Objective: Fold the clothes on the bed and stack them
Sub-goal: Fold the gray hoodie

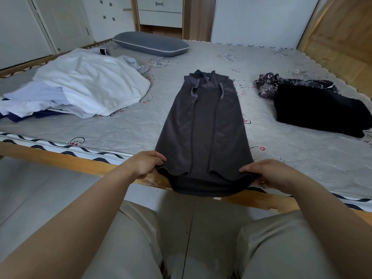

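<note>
A dark grey garment [203, 125] lies lengthwise on the bed, both long sides folded in toward its middle, its hem hanging a little over the near edge. My left hand [145, 164] pinches the hem's left corner. At the right corner my right hand [269, 175] grips the hem, thumb on top and fingers underneath. A loose heap of white and navy clothes [80, 85] sits at the left. On the right rests a folded black garment [318, 109] with a dark patterned one [267, 85] behind it.
The grey printed mattress [120, 129] sits in a wooden bed frame [60, 158] whose rail runs along the near edge. A grey pillow [151, 44] lies at the far side. White cabinets and a wooden door stand behind. My knees are below the rail.
</note>
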